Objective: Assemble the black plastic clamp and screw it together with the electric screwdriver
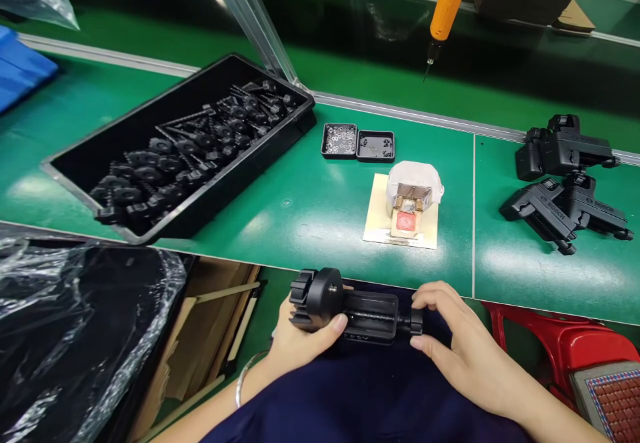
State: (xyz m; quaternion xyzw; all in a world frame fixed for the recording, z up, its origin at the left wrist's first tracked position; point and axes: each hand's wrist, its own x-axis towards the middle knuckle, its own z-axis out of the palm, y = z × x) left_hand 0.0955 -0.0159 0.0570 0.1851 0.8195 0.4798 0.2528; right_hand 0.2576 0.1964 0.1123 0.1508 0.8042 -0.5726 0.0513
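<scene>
In my left hand (303, 336) is a black plastic clamp mount (373, 313), held level over my lap in front of the bench edge. It has a ribbed round head at its left end, a long open slot with a threaded rod inside, and a small ribbed knob (416, 323) at its right end. The thumb of my left hand presses on the near side of the body; the other fingers are hidden below it. My right hand (455, 336) has its thumb and fingertips on either side of the knob. Similar black clamp mounts (543, 213), some marked BOSCH, lie at the right of the bench.
A black tray (255, 156) of knobbed threaded rods stands at the left. Behind the bench middle are a small two-part box (357, 143) of small parts and a white taped dispenser (414, 186). An orange electric screwdriver (450, 3) hangs above. A red stool (560, 346) stands at right.
</scene>
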